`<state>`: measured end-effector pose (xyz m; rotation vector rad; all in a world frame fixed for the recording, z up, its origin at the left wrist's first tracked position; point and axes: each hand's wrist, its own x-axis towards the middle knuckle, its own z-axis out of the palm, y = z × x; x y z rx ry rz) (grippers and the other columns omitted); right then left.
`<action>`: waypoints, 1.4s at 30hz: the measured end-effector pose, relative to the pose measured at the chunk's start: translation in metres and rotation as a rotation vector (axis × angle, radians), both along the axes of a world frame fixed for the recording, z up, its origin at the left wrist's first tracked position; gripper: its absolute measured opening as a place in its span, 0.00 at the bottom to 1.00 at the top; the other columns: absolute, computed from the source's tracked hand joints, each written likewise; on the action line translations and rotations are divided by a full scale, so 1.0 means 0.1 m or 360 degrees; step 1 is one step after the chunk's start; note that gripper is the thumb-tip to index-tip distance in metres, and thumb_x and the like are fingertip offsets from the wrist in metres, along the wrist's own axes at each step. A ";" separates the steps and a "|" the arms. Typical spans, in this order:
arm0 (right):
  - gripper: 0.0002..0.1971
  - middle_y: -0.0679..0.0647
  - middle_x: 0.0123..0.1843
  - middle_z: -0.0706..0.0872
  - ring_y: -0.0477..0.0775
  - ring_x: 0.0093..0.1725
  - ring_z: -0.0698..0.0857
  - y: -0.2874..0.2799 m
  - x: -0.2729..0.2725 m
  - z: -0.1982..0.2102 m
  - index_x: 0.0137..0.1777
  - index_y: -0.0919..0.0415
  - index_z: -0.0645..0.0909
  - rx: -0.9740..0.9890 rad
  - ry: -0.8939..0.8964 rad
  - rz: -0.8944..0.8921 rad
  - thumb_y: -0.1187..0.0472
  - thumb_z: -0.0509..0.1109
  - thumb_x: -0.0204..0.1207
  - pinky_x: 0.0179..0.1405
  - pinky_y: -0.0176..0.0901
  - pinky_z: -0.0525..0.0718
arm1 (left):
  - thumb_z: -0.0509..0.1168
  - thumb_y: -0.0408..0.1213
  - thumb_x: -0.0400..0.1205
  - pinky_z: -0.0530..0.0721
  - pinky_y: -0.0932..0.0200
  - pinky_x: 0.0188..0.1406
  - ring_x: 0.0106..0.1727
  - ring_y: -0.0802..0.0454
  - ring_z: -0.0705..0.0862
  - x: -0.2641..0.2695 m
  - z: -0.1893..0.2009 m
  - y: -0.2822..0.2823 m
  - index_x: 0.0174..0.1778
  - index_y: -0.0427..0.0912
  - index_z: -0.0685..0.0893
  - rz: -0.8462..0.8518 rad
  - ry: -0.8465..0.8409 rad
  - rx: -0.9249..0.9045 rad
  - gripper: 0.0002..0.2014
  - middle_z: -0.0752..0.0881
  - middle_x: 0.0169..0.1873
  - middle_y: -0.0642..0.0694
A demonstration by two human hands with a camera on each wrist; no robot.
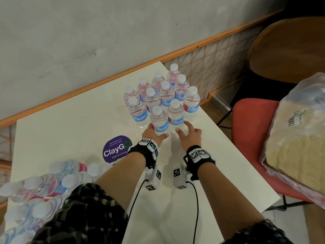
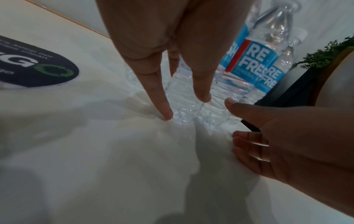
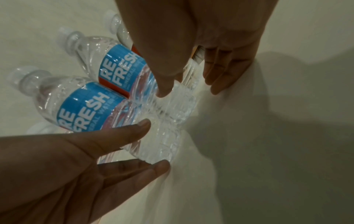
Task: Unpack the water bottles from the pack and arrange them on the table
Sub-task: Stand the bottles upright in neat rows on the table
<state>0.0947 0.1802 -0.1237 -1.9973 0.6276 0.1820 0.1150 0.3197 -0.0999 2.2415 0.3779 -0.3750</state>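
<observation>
Several clear water bottles [image 1: 166, 93] with blue REFRESH labels stand grouped at the far right of the white table [image 1: 70, 124]. My left hand [image 1: 157, 132] grips the base of the front left bottle [image 1: 159, 121], thumb on one side and fingers on the other; it stands on the table. My right hand [image 1: 183, 128] is spread loosely around the base of the front right bottle [image 1: 175, 115], with only the thumb tip touching it [image 3: 162, 92]. The plastic-wrapped pack [image 1: 40, 189] with more bottles lies at the near left, partly behind my sleeve.
A purple ClayGo sticker [image 1: 117, 149] is on the table near my left wrist. The bottle group stands close to the table's right edge. Beyond it, a red chair [image 1: 249, 131] carries a filled plastic bag [image 1: 299, 131]. A grey wall runs behind.
</observation>
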 end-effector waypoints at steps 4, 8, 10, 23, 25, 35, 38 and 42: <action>0.27 0.59 0.71 0.65 0.63 0.70 0.73 -0.02 0.03 0.00 0.77 0.43 0.66 0.0044 -0.0019 -0.0056 0.44 0.64 0.79 0.72 0.54 0.70 | 0.76 0.45 0.71 0.81 0.47 0.64 0.58 0.38 0.87 0.02 -0.02 -0.07 0.70 0.42 0.72 -0.0048 -0.0009 -0.0015 0.33 0.84 0.65 0.43; 0.31 0.59 0.73 0.64 0.64 0.72 0.72 -0.01 0.03 0.01 0.79 0.47 0.62 0.0090 -0.0011 -0.0130 0.45 0.67 0.78 0.71 0.55 0.71 | 0.75 0.45 0.73 0.81 0.49 0.64 0.59 0.39 0.86 0.04 -0.04 -0.10 0.70 0.42 0.72 -0.0056 -0.0003 0.0012 0.32 0.84 0.64 0.44; 0.38 0.60 0.75 0.63 0.64 0.73 0.71 -0.03 0.04 0.02 0.81 0.50 0.55 0.0127 -0.0026 -0.0185 0.46 0.70 0.76 0.71 0.57 0.71 | 0.75 0.45 0.73 0.81 0.47 0.64 0.58 0.39 0.86 0.06 -0.06 -0.10 0.71 0.43 0.72 -0.0012 0.0009 -0.0003 0.32 0.84 0.64 0.43; 0.52 0.59 0.66 0.74 0.59 0.62 0.80 -0.19 0.25 0.01 0.82 0.39 0.46 0.0319 -0.0121 0.0028 0.54 0.79 0.68 0.61 0.65 0.82 | 0.76 0.46 0.71 0.83 0.44 0.63 0.57 0.39 0.87 0.20 -0.12 -0.11 0.68 0.43 0.75 0.0091 0.0031 -0.0054 0.31 0.87 0.60 0.43; 0.51 0.58 0.65 0.76 0.58 0.60 0.82 -0.21 0.25 0.02 0.82 0.40 0.45 0.0340 -0.0114 0.0034 0.55 0.78 0.69 0.63 0.64 0.82 | 0.76 0.46 0.71 0.83 0.44 0.62 0.57 0.39 0.87 0.21 -0.12 -0.12 0.68 0.43 0.75 0.0108 0.0027 -0.0065 0.31 0.87 0.60 0.43; 0.34 0.52 0.49 0.81 0.56 0.53 0.84 -0.19 0.09 0.00 0.69 0.51 0.62 0.0448 -0.0190 -0.0196 0.58 0.79 0.69 0.61 0.53 0.83 | 0.75 0.46 0.74 0.78 0.47 0.68 0.65 0.39 0.82 0.18 -0.09 -0.10 0.73 0.41 0.71 0.0107 0.0052 -0.0060 0.34 0.79 0.69 0.42; 0.26 0.52 0.53 0.81 0.53 0.53 0.82 -0.16 0.05 0.02 0.67 0.51 0.70 0.0362 -0.0203 -0.0091 0.56 0.77 0.72 0.53 0.41 0.77 | 0.74 0.48 0.74 0.79 0.45 0.68 0.64 0.39 0.83 0.15 -0.09 -0.06 0.74 0.42 0.71 0.0110 0.0040 -0.0081 0.34 0.78 0.69 0.41; 0.25 0.54 0.59 0.82 0.50 0.53 0.80 -0.13 0.10 0.02 0.72 0.48 0.73 0.0291 -0.0213 -0.0047 0.53 0.73 0.75 0.55 0.38 0.74 | 0.73 0.47 0.75 0.81 0.43 0.64 0.60 0.38 0.85 0.11 -0.08 -0.02 0.73 0.43 0.74 0.0103 0.0012 -0.0105 0.31 0.80 0.66 0.40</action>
